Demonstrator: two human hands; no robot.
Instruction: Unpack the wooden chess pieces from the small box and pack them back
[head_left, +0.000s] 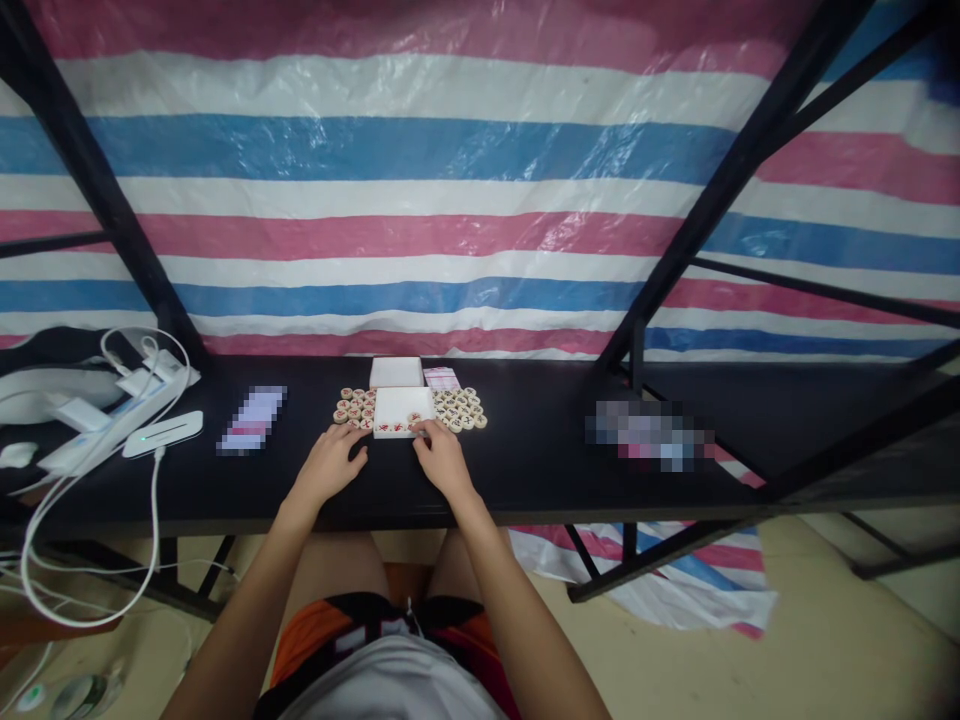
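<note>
A small white box (pixel 397 409) lies open on the black table (pixel 525 450), with one or two round wooden game pieces inside it. Its white lid (pixel 396 372) rests just behind. Several round pieces with red marks (pixel 354 406) lie left of the box, and several with dark marks (pixel 459 408) lie to its right. My left hand (pixel 332 463) rests on the table at the box's front left corner, fingers curled loosely, holding nothing that I can see. My right hand (pixel 442 456) pinches a piece at the box's front right corner.
A white power strip (pixel 112 425) with plugs, cables and a white device (pixel 163 434) sit at the table's left end. Blurred flat items lie at left (pixel 252 419) and right (pixel 649 435). Black frame bars (pixel 720 190) slant overhead. A striped tarp (pixel 450 200) hangs behind.
</note>
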